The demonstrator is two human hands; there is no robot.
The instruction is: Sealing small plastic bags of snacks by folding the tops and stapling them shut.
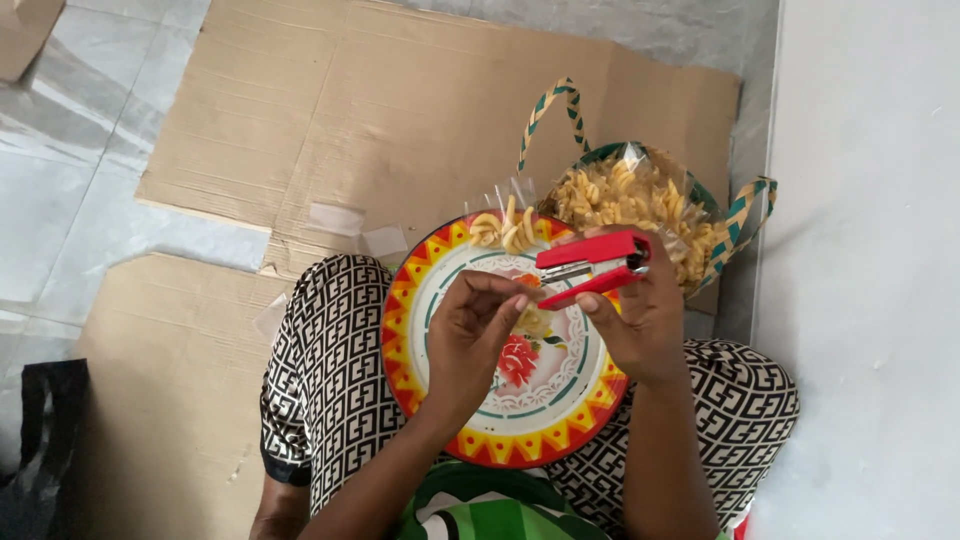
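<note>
1. A person seated on flattened cardboard (420,110) balances a round, flower-painted plate (500,400) on the lap.
2. The right hand (640,320) has its grip closed around a red stapler (592,266), held above the plate's far edge.
3. The left hand (475,330) pinches its fingertips together at the stapler's mouth; what they hold is too small to tell.
4. A woven basket (745,215) beyond the plate holds a clear bag of spiral pasta (630,205).

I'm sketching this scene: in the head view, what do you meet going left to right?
Black bag → left hand → red stapler in the right hand → woven basket's right handle → white wall.
</note>
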